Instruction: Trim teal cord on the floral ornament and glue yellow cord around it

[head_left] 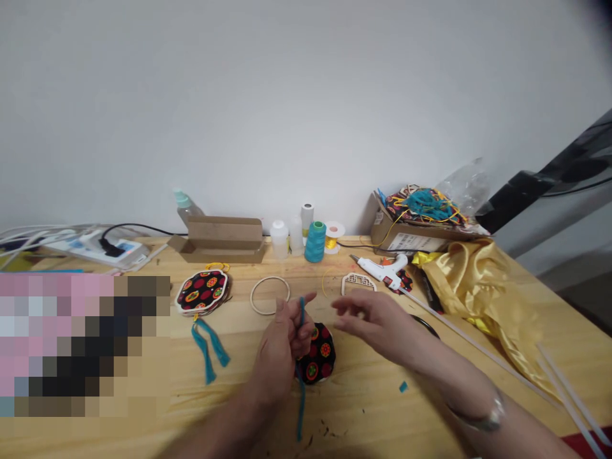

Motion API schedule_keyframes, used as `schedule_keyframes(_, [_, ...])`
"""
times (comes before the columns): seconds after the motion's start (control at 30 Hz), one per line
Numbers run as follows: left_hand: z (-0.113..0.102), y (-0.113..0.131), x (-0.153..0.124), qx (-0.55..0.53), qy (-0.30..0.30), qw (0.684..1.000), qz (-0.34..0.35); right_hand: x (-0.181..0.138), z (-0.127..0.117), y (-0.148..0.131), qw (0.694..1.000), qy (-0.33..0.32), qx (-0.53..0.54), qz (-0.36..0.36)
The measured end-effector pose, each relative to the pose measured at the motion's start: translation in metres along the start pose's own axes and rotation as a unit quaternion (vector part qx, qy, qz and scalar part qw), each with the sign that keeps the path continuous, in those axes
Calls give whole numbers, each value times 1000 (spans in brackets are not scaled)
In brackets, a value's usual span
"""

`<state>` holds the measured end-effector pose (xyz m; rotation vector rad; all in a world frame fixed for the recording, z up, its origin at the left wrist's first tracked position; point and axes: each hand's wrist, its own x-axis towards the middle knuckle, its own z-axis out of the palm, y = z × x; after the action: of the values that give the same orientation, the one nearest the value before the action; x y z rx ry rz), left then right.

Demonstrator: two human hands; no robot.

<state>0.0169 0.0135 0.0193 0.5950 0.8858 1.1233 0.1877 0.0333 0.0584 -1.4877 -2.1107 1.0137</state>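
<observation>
My left hand is closed on teal thread. A strand loops over its fingers and a tail hangs down below the hand. Just to the right, my right hand hovers over the table with its fingers apart and nothing visible in them. Under and beside the left hand lies a black fabric piece with red and orange flower print, partly covered by the fingers. Behind the left hand rests a thin wooden ring. A pale lattice frame lies beyond the right hand.
A finished-looking patterned piece with teal tassels lies at left. Along the wall stand an open cardboard box, bottles, a teal thread cone and a filled box. A glue gun and gold cloth lie right.
</observation>
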Motion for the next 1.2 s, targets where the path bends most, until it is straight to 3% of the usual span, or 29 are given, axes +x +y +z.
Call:
schedule_keyframes(0.07, [2, 2, -4, 23, 3, 1000, 5, 15, 14, -11, 987, -57, 148, -3])
schedule_keyframes(0.17, [4, 6, -7, 72, 17, 997, 15, 27, 27, -18, 928, -136, 347, -13])
schedule_keyframes(0.23, [5, 8, -5, 88, 11, 996, 26, 30, 31, -18, 892, -147, 428, -12])
schedule_keyframes(0.3, [5, 9, -1, 85, 3, 996, 25, 31, 34, -16, 883, -116, 454, -4])
schedule_keyframes(0.47, [6, 13, 5, 64, -46, 997, -7, 34, 31, -9, 905, -30, 424, 7])
schedule_keyframes(0.53, [5, 15, 4, 73, -77, 993, -46, 37, 26, -5, 918, 40, 394, 4])
schedule_keyframes(0.6, [2, 15, 4, 81, -65, 992, -75, 40, 21, 0, 922, 105, 373, 10])
schedule_keyframes(0.7, [-6, 12, 5, 89, -51, 987, -124, 44, 18, 8, 912, 146, 381, 28])
schedule_keyframes(0.97, [-15, 4, 8, 88, -102, 967, -217, 49, 20, 19, 884, 209, 414, 50])
schedule_keyframes(1.07, [-13, 7, 9, 65, -97, 964, -240, 48, 17, 13, 895, 244, 375, 10])
schedule_keyframes(1.2, [-10, 19, 10, 29, -31, 974, -223, 41, 12, -5, 923, 269, 232, -150])
